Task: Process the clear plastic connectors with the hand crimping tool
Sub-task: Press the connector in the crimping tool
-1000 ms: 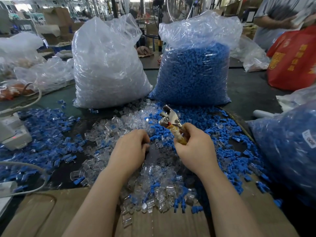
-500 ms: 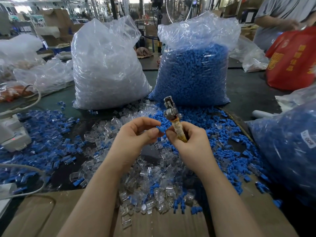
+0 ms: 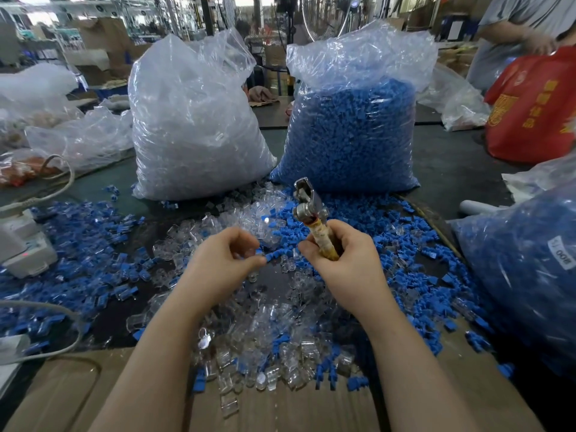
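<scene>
Both forearms bare — no sleeves, gloves, rings, watch.

Bag of blue caps (image 3: 349, 132) upright at back of worktop (image 3: 448, 169), beside bag of clear parts (image 3: 193, 126). Loose blue caps (image 3: 78, 244) scattered left and right. Red bag (image 3: 536, 107) far right. White device (image 3: 25, 247) at left edge. Cardboard sheet (image 3: 280, 410) near front.

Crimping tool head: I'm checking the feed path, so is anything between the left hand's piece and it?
Nothing visible blocks it. The left hand pinches a small piece beside the right hand, which grips the crimping tool; only open air separates piece and tool head.
</scene>
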Demonstrator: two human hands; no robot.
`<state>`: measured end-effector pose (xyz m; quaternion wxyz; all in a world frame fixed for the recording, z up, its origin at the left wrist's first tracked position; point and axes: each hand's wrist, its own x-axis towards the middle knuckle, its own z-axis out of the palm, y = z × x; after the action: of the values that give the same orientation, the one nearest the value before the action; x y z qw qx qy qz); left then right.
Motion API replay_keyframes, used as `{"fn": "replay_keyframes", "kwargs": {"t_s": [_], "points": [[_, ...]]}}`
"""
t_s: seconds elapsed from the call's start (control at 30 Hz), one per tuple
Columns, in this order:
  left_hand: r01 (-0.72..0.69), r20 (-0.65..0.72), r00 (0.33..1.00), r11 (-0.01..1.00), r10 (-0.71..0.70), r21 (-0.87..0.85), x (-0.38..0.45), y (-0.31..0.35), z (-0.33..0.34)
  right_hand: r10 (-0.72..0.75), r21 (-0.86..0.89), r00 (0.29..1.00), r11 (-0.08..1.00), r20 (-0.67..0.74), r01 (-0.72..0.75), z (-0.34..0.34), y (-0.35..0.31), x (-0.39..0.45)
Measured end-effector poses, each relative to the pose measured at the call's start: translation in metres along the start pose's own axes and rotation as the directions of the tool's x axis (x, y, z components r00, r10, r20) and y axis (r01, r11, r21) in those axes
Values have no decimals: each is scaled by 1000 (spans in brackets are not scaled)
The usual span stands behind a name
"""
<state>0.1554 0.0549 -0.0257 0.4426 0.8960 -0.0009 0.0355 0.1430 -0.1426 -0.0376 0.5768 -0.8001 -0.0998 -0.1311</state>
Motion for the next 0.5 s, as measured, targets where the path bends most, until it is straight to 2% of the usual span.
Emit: {"fn": "replay_keyframes", "kwargs": {"t_s": [0.03, 0.1, 0.2, 0.27, 0.4, 0.5], "points": [[20, -4, 1000, 991, -20, 135, 1, -5, -1, 2, -6, 1000, 1000, -6, -2, 0, 0, 0], [31, 6, 999, 958, -34, 285, 2, -8, -2, 1, -29, 1000, 1000, -17, -1, 1, 1, 1], [-21, 50, 999, 912, 1, 409, 2, -5, 2, 5, -77, 1000, 997, -23, -6, 1, 1, 1], [-30, 82, 997, 906, -5, 422, 2, -4, 4, 9, -94, 1000, 996, -26, -12, 2, 1, 0], [21, 55, 998, 971, -35, 237, 1, -6, 2, 17, -101, 1000, 995, -22, -20, 2, 0, 0], [51, 30, 998, 988, -47, -143, 0, -1, -2, 37, -86, 999, 996, -18, -38, 2, -1, 0]]}}
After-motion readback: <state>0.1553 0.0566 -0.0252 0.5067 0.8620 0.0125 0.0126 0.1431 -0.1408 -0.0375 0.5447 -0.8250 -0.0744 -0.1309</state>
